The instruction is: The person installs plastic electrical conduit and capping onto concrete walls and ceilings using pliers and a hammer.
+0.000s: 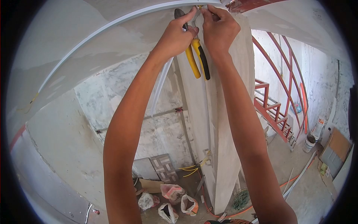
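Note:
Both arms reach up to the top of a pale column (223,123). My left hand (179,35) is closed around pliers with yellow and black handles (196,59), which hang down below the fingers. Close beside it, my right hand (220,30) pinches at a small yellowish piece (200,6) by the ceiling; the fingertips partly hide it. A long white trunking strip (112,24) curves along the ceiling to the hands. Yellow wires (34,98) stick out of its far left end.
Open sacks (172,193) and tiles (164,168) lie on the floor below. Yellow wires (194,170) poke out near the column's base. A red metal staircase (274,112), a bucket (309,143) and an orange cable (238,213) are at the right.

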`<state>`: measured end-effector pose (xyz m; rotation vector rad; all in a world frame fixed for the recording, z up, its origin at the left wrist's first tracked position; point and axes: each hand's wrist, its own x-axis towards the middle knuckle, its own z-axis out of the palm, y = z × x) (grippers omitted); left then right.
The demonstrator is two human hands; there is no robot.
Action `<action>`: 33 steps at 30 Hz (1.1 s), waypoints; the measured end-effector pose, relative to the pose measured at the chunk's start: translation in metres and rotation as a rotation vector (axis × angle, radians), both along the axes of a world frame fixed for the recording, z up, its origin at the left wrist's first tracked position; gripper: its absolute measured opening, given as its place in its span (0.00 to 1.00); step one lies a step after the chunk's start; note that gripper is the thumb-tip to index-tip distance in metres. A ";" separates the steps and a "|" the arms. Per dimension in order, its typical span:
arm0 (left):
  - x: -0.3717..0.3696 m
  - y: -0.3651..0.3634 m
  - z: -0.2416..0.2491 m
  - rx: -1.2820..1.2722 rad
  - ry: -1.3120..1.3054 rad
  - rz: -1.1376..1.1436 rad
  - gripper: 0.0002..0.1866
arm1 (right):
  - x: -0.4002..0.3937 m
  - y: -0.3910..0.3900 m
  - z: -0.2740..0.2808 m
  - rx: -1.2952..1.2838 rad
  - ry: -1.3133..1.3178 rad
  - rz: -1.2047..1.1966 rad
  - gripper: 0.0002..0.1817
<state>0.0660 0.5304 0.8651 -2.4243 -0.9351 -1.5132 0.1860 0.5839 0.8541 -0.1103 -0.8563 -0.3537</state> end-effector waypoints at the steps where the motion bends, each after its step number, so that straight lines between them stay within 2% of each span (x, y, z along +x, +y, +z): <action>1: 0.000 0.002 0.000 0.034 0.006 -0.002 0.32 | 0.000 0.000 -0.001 0.015 -0.015 0.018 0.10; 10: 0.002 -0.008 -0.001 0.008 0.006 0.028 0.33 | 0.004 -0.002 -0.005 -0.070 -0.030 -0.009 0.11; 17: 0.000 -0.003 -0.002 0.013 0.000 -0.016 0.33 | 0.002 -0.003 -0.005 -0.047 -0.014 -0.007 0.11; 33: 0.002 -0.006 -0.001 0.016 0.010 0.049 0.33 | 0.003 -0.006 -0.005 -0.002 -0.011 0.069 0.10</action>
